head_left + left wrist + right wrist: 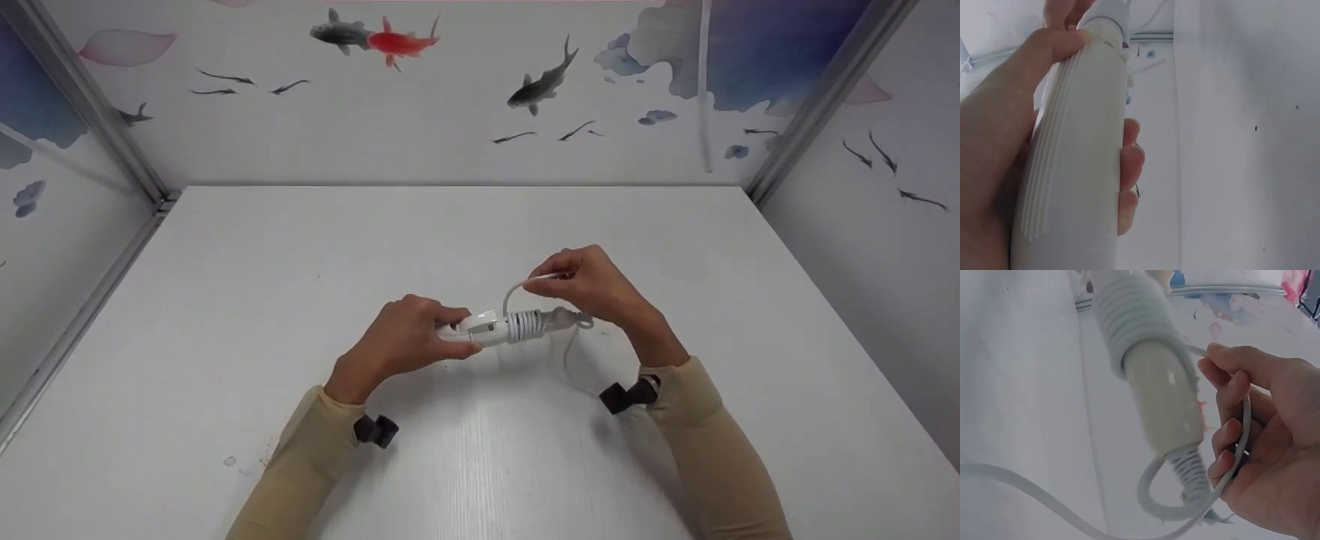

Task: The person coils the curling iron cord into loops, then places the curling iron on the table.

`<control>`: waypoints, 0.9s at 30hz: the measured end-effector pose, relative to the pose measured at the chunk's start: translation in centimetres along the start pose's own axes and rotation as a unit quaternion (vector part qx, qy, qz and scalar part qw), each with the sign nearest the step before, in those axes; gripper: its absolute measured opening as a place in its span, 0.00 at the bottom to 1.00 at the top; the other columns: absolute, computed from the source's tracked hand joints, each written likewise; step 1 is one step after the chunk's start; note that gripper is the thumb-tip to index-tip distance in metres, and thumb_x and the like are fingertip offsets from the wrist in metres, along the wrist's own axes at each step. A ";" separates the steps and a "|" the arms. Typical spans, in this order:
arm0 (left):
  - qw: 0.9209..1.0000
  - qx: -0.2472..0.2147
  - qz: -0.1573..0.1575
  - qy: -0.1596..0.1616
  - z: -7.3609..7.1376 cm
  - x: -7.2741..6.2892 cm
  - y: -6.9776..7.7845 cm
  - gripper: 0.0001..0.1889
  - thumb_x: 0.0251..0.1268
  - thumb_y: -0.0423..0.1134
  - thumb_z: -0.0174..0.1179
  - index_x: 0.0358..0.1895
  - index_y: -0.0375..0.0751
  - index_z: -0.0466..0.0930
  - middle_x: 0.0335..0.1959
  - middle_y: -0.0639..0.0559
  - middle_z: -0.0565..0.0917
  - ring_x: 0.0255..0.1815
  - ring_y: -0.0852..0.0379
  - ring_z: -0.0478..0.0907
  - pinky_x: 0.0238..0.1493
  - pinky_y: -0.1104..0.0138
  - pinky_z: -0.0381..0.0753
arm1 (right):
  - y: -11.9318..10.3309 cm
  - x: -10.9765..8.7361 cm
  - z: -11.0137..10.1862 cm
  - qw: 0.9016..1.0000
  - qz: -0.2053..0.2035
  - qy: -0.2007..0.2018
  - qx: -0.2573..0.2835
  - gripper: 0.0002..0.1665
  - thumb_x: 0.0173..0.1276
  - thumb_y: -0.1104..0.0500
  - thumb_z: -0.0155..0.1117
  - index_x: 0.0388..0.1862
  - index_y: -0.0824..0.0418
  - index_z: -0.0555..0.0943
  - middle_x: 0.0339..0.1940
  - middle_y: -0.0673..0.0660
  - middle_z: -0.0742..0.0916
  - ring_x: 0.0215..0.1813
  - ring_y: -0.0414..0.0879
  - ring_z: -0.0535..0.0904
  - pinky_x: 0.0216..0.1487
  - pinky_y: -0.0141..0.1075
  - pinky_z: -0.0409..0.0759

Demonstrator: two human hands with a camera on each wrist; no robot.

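A white corded handheld appliance (484, 328) is held above the table; its exact kind is unclear. My left hand (409, 335) grips its body, thumb on one side and fingers on the other. The left wrist view shows that body as a smooth white cylinder (1081, 152) with fine ridges. Several turns of white cord (1134, 318) wrap the other end, above a ribbed cord sleeve (1189, 469). Beyond that end, my right hand (592, 283) pinches the free cord (1246, 419), which passes across its curled fingers.
Beneath both hands lies a white table (480, 465) with a few small marks. Fish-patterned panels (450, 97) stand along its back and sides, joined by metal posts (825, 97). Loose cord (568, 364) hangs below the appliance, near the right wrist's black camera (622, 396).
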State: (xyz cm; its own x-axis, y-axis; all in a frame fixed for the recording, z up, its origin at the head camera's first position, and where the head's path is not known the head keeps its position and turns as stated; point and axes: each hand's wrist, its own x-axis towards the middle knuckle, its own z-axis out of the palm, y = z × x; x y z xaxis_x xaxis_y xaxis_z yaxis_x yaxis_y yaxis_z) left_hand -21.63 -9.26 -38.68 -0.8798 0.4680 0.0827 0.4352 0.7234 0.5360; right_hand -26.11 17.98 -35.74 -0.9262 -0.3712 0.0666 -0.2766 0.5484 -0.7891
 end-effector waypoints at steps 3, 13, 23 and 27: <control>0.999 0.022 -0.019 0.026 0.0 0.0 0.0 0.23 0.59 0.55 0.69 0.56 0.51 0.87 0.41 0.52 0.89 0.32 0.58 0.76 0.33 0.66 0.74 | -0.9 -0.4 0.1 1.000 -0.015 -0.009 0.009 0.12 0.69 0.55 0.67 0.45 0.61 0.90 0.43 0.60 0.88 0.42 0.47 0.78 0.43 0.37 0.79; 0.988 0.037 -0.048 0.141 0.0 0.1 0.1 0.24 0.59 0.53 0.69 0.56 0.46 0.86 0.41 0.44 0.89 0.33 0.53 0.80 0.34 0.61 0.80 | -1.6 -1.2 0.6 0.992 -0.121 -0.036 0.009 0.13 0.76 0.57 0.59 0.34 0.61 0.87 0.26 0.52 0.79 0.35 0.44 0.70 0.39 0.35 0.67; 0.978 0.023 -0.063 0.199 -0.4 0.2 0.3 0.23 0.62 0.53 0.67 0.57 0.45 0.86 0.42 0.44 0.90 0.36 0.50 0.82 0.38 0.57 0.83 | -1.0 -0.5 1.2 0.992 -0.103 -0.078 0.015 0.14 0.75 0.56 0.61 0.34 0.58 0.90 0.27 0.50 0.82 0.33 0.43 0.70 0.39 0.35 0.69; 0.975 0.030 -0.054 0.211 -0.5 0.1 0.3 0.22 0.61 0.52 0.68 0.55 0.45 0.87 0.40 0.43 0.89 0.35 0.50 0.82 0.37 0.57 0.83 | -0.6 -0.2 1.6 0.993 -0.064 -0.101 0.012 0.15 0.74 0.50 0.61 0.35 0.55 0.90 0.26 0.48 0.83 0.30 0.42 0.68 0.37 0.35 0.69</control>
State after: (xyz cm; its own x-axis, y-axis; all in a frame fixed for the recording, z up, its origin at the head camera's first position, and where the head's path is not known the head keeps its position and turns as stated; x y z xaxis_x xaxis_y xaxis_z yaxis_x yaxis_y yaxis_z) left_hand -21.66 -9.20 -38.11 -0.9161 0.1449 0.3739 0.3341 0.7913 0.5121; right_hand -25.35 16.51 -36.28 -0.8126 -0.5810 0.0455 -0.3801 0.4692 -0.7971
